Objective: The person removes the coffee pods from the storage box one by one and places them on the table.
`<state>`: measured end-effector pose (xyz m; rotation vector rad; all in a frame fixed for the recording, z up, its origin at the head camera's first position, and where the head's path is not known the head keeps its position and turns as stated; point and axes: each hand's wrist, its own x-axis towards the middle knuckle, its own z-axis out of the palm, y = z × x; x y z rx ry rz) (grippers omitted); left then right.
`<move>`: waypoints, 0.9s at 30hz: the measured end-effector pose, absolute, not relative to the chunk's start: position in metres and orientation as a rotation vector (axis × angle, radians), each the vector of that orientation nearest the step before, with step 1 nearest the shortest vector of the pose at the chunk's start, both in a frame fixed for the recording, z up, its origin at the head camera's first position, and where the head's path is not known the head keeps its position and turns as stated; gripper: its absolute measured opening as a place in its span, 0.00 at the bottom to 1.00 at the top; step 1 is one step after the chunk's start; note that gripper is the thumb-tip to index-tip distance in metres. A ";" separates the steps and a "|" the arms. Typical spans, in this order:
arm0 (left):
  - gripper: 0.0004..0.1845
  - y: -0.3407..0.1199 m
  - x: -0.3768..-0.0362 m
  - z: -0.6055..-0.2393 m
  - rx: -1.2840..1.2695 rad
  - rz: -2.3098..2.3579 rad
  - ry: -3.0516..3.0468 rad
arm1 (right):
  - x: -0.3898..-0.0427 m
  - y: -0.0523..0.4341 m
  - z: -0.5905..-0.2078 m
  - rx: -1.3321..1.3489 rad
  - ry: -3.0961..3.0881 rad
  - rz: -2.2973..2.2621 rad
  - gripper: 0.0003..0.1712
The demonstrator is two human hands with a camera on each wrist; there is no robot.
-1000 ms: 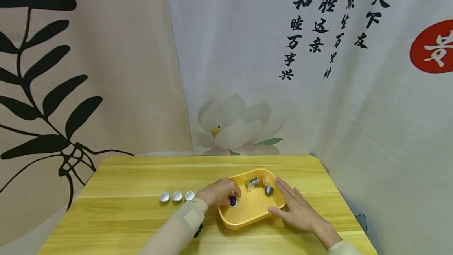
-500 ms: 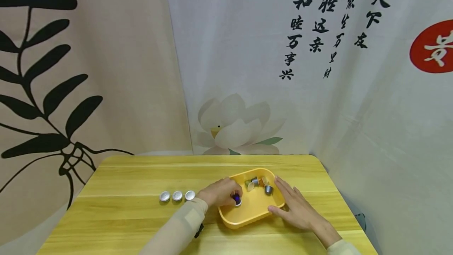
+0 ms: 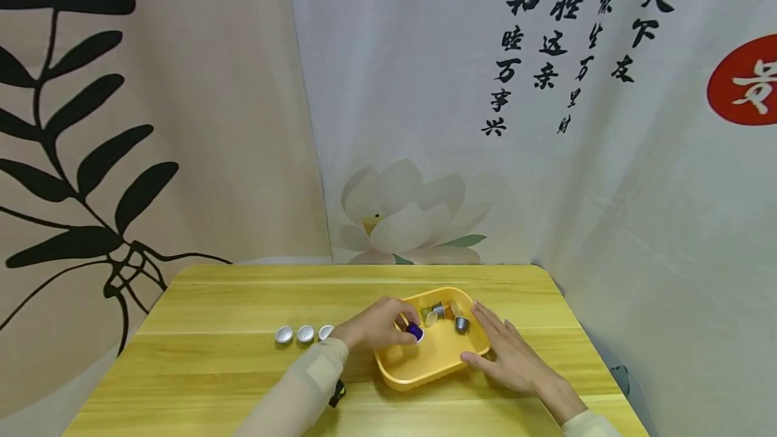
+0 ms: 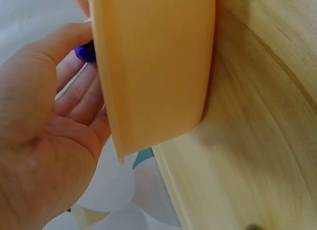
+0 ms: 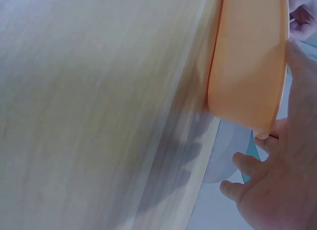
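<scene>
A yellow tray (image 3: pixel 425 373) sits on the wooden table (image 3: pixel 231 369) and holds several small capsules (image 3: pixel 446 315) at its far end. My left hand (image 3: pixel 379 326) hovers over the tray's left rim and pinches a purple capsule (image 3: pixel 415 332) between thumb and fingers; the left wrist view shows that purple capsule (image 4: pixel 85 51) at my fingertips beside the tray wall (image 4: pixel 153 71). My right hand (image 3: pixel 506 353) lies flat with straight fingers against the tray's right rim, seen in the right wrist view as fingers (image 5: pixel 297 106) on the tray edge (image 5: pixel 250 61).
Three silver capsules (image 3: pixel 303 334) stand in a row on the table left of my left hand. Printed fabric backdrops (image 3: pixel 425 120) hang behind and to the right of the table. The table's right edge (image 3: pixel 583 349) is close to my right hand.
My left hand has lifted the purple capsule from the tray floor and carried it up and slightly toward the far end. The right hand stays on the rim.
</scene>
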<state>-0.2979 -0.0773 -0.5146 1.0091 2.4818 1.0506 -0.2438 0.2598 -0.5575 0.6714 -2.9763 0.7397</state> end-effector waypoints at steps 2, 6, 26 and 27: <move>0.08 -0.078 -0.297 -0.514 0.987 1.100 2.473 | -0.243 0.260 -0.557 0.668 -2.977 0.743 0.58; 0.10 -0.080 -0.296 -0.512 0.966 1.193 2.463 | -0.243 0.259 -0.556 0.665 -2.978 0.747 0.59; 0.19 -0.097 -0.282 -0.500 0.916 1.381 2.440 | -0.243 0.260 -0.557 0.683 -2.967 0.742 0.59; 0.19 -0.099 -0.281 -0.500 0.907 1.396 2.431 | -0.243 0.260 -0.557 0.684 -2.967 0.743 0.59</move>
